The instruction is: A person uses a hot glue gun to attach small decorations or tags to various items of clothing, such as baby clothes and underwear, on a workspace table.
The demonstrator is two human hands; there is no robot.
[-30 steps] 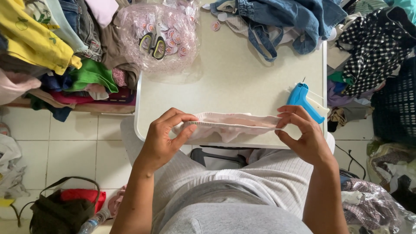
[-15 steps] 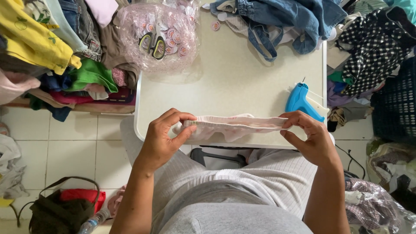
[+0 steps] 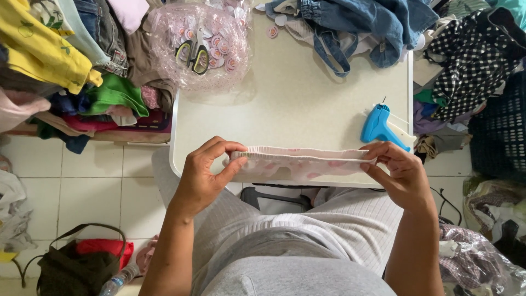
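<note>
left hand (image 3: 204,176) pinched one end of pale pink garment (image 3: 304,162) | right hand (image 3: 401,176) pinched the other end, keeping it stretched flat over the near edge of the table (image 3: 290,98) | blue tagging gun (image 3: 381,127), probably, lay beyond the right hand

Stretched between left hand (image 3: 204,176) and right hand (image 3: 401,176), at the table's (image 3: 296,104) near edge: a small garment (image 3: 301,162). Behind the right hand, on the table: a glue gun (image 3: 380,127). At the far left corner, a bag of round tags (image 3: 200,46), scissors (image 3: 193,55) on top. Far right corner: denim clothes (image 3: 356,24). Left of the table, a clothes pile (image 3: 66,66).
</note>
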